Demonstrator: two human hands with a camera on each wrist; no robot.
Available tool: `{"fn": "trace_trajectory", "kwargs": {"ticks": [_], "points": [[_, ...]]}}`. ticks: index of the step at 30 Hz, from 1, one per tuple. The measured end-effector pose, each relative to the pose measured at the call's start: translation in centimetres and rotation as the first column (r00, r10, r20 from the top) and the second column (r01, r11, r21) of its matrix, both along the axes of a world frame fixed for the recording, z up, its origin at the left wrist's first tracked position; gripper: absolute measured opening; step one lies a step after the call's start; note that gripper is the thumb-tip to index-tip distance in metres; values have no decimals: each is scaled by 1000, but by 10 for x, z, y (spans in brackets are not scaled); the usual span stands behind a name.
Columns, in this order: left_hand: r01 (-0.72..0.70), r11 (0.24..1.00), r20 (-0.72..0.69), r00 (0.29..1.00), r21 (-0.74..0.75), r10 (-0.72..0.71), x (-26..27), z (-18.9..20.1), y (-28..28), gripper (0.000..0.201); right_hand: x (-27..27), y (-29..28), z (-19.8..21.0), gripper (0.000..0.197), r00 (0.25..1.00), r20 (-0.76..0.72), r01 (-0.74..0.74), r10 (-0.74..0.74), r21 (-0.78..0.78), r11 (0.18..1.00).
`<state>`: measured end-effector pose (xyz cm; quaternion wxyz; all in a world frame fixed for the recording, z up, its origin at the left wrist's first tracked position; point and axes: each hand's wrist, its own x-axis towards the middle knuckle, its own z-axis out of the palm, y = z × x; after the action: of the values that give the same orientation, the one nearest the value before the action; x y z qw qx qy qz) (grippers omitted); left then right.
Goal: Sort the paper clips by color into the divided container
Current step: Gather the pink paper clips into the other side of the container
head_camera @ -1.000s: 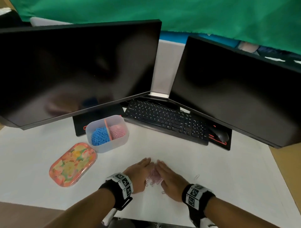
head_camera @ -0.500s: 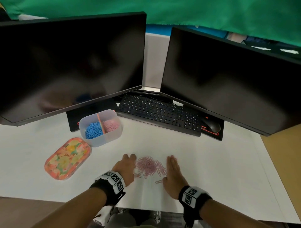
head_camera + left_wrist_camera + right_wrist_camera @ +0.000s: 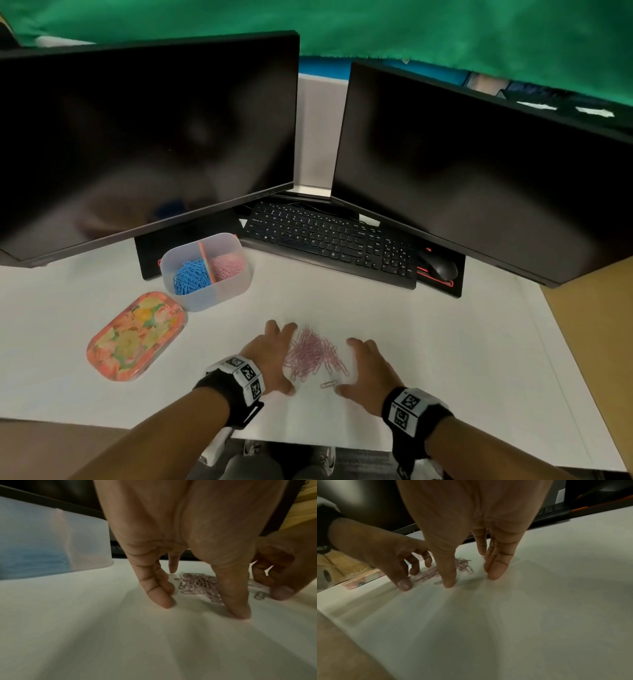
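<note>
While both hands flank pink clips [image 3: 313, 353] | left hand [image 3: 270, 356] grip spread | right hand [image 3: 368, 371] grip spread | keyboard [image 3: 329, 240] lettering perhaps unreadable

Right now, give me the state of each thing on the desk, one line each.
left hand: open, fingertips on the paper
right hand: open, fingertips on the paper
pink clip pile: loose between the hands
stray clip: apart from the pile
divided container: uncovered, blue left, pink right
floral lid: off, beside container
monitors: dark
</note>
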<state>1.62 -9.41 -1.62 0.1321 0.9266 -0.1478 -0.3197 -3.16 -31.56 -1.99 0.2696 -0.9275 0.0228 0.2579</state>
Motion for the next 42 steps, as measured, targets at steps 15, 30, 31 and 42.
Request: {"fn": "trace_trajectory", "kwargs": {"ticks": [15, 30, 31, 42], "points": [[-48, 992, 182, 981, -116, 69, 11, -5, -25, 21, 51, 47, -3, 24, 982, 123, -142, 140, 5, 990], [-120, 967, 179, 970, -227, 163, 29, 7, -6, 18, 67, 41, 0, 21, 984, 128, -133, 128, 36, 990], [-123, 963, 188, 967, -240, 171, 30, 10, -5, 18, 67, 40, -1, 21, 984, 132, -125, 119, 43, 991], [-341, 836, 223, 857, -429, 464, 65, 70, 47, 11, 71, 39, -1, 23, 993, 116, -36, 17, 165, 986]]}}
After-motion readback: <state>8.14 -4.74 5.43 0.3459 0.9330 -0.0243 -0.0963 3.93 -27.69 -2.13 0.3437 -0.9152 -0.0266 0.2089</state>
